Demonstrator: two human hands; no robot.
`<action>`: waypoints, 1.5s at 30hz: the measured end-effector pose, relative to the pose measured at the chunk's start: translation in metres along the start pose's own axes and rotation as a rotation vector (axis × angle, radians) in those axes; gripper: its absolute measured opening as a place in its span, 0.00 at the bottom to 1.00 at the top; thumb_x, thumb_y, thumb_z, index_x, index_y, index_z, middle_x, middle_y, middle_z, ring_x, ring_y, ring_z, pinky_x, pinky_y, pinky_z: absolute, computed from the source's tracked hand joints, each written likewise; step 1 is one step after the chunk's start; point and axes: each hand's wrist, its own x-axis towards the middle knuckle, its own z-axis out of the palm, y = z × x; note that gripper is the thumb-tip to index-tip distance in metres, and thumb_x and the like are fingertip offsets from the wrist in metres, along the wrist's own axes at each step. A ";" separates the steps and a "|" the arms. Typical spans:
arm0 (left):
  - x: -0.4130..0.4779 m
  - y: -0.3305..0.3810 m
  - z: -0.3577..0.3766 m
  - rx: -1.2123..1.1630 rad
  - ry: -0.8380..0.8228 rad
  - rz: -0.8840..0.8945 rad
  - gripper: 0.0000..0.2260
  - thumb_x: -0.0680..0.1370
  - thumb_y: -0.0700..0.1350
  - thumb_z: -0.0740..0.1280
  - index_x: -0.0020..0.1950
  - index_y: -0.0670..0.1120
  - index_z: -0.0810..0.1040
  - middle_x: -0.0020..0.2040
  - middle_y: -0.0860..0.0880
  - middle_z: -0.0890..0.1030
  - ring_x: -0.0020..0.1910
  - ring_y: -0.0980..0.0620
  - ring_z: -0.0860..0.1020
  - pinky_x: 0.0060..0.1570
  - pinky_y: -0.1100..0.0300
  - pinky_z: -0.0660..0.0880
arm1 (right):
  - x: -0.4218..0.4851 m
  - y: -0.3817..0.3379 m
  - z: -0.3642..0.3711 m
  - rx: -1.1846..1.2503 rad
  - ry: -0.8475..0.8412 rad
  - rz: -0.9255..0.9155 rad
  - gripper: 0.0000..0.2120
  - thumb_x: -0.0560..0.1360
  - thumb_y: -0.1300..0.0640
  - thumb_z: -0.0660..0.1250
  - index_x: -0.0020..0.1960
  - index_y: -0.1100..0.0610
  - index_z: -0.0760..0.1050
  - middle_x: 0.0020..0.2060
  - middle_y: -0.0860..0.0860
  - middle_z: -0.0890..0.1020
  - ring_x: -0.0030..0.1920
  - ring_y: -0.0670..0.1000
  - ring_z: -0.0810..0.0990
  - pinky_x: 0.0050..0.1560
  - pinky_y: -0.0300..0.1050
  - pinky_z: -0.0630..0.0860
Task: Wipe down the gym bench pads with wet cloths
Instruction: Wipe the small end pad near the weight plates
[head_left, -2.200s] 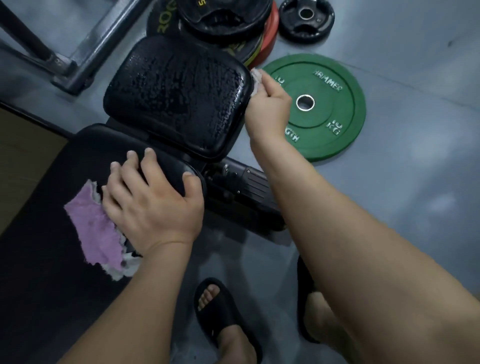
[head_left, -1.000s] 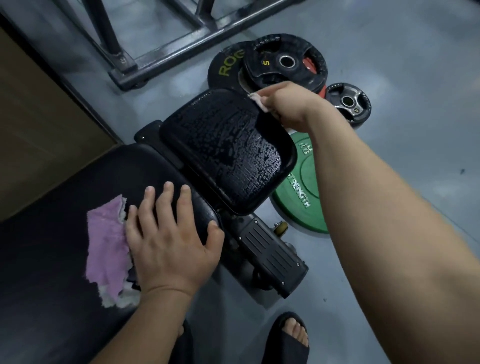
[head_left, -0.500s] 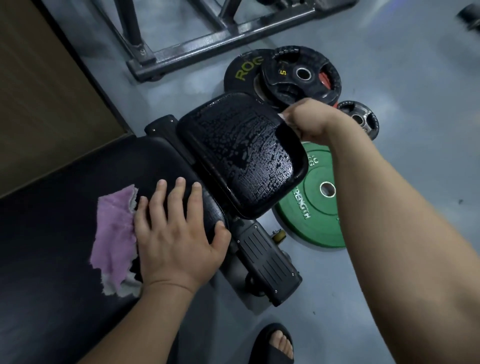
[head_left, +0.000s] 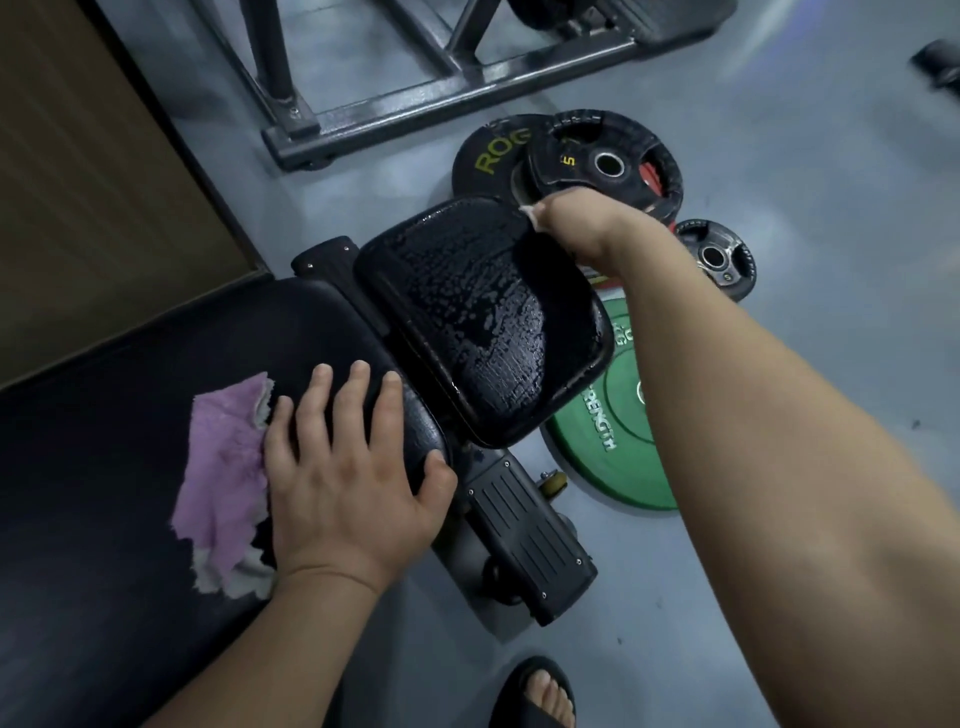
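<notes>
Looking down from the head camera, I see very little of the white cloth (head_left: 527, 210): only a pale tip comes out of the right hand (head_left: 576, 231), whose fingers are curled around it at the far corner of the small pad (head_left: 483, 322). The fingers themselves are turned away from me. This pad is wet and shiny. The long pad (head_left: 130, 441) is cut off at the left and bottom edges.

I count two pads, two cloths and four weight plates on the floor: one green plate (head_left: 618, 431), partly under the small pad and the right arm, and three black plates (head_left: 602, 161); a red sliver shows behind them.

The left hand (head_left: 353, 483) lies flat on the end of the long pad with straight, spread fingers, gripping nothing, the thumb over the edge. It covers part of the pink cloth (head_left: 223, 467), which lies on that pad.
</notes>
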 end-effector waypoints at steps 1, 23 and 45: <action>0.000 0.000 0.000 0.002 -0.003 -0.002 0.34 0.75 0.61 0.58 0.76 0.43 0.70 0.76 0.40 0.69 0.78 0.37 0.62 0.75 0.35 0.56 | -0.005 0.015 -0.002 0.060 -0.014 0.054 0.07 0.72 0.61 0.61 0.42 0.55 0.77 0.36 0.52 0.78 0.38 0.51 0.74 0.43 0.46 0.70; 0.000 -0.001 -0.002 -0.029 -0.013 -0.002 0.34 0.74 0.60 0.60 0.75 0.43 0.71 0.75 0.40 0.70 0.77 0.36 0.62 0.74 0.35 0.57 | -0.008 0.028 0.000 -0.012 0.116 -0.028 0.13 0.79 0.62 0.59 0.36 0.54 0.71 0.28 0.46 0.71 0.32 0.48 0.66 0.33 0.43 0.64; 0.002 -0.005 -0.001 -0.046 -0.057 0.030 0.33 0.74 0.61 0.60 0.75 0.44 0.72 0.75 0.41 0.71 0.77 0.36 0.64 0.75 0.35 0.58 | 0.037 -0.115 0.054 -0.805 -0.268 -0.268 0.13 0.77 0.47 0.67 0.57 0.51 0.82 0.55 0.47 0.81 0.55 0.52 0.79 0.62 0.49 0.75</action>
